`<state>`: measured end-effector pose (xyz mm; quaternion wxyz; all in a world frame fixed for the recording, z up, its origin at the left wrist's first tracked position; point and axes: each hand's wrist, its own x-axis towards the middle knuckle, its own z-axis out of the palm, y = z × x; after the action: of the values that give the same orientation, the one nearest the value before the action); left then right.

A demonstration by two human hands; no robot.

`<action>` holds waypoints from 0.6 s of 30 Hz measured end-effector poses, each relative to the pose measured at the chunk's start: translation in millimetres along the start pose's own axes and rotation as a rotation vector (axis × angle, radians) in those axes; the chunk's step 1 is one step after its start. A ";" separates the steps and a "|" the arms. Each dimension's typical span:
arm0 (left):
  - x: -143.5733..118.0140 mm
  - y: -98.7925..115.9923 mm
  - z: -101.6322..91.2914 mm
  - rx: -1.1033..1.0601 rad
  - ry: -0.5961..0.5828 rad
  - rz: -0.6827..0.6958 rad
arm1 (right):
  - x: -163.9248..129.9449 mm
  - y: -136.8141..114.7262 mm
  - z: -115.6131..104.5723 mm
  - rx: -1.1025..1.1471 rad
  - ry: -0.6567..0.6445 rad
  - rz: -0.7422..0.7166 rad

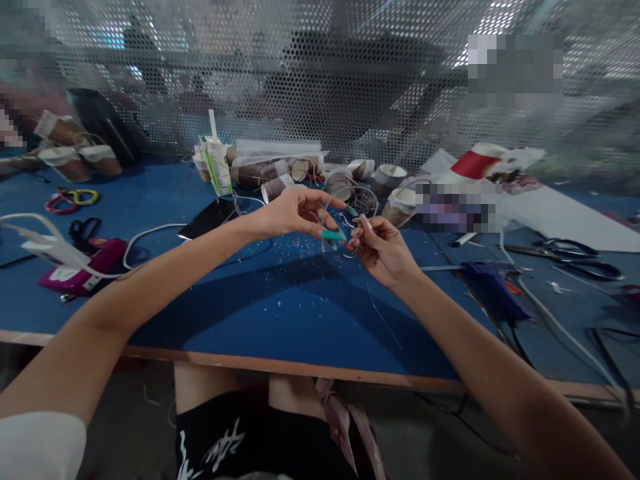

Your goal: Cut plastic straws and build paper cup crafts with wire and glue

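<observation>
At frame centre, thin wire (pixel 350 200) is pinched by the left hand (pixel 293 212) and right hand (pixel 383 250); it could be kinked if pulled unevenly.

Thin wire (pixel 345 220) btwn fingertips: too fine, blurred.

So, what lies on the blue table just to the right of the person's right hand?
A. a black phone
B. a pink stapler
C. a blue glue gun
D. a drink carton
C: the blue glue gun lies on the blue table right of the right hand, with its cable running off towards the table edge.
</observation>
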<state>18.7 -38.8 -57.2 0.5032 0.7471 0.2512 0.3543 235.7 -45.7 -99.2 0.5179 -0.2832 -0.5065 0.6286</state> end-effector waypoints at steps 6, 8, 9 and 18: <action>-0.4 -3.0 0.4 -0.042 0.027 0.011 | -0.5 -1.1 -0.2 -0.029 0.002 -0.007; -0.4 -2.7 -0.4 -0.020 0.054 0.006 | -1.0 -1.3 0.6 -0.040 -0.001 -0.008; -0.4 -2.5 -0.9 -0.004 0.062 0.004 | -1.2 -1.3 1.1 -0.041 -0.003 -0.009; -1.7 -1.2 -6.1 0.106 0.019 0.042 | -2.6 0.6 2.6 -0.076 -0.011 -0.027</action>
<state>12.8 -36.2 -57.3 0.4532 0.7744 0.2585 0.3579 233.9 -49.1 -99.3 0.5122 -0.2926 -0.5367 0.6033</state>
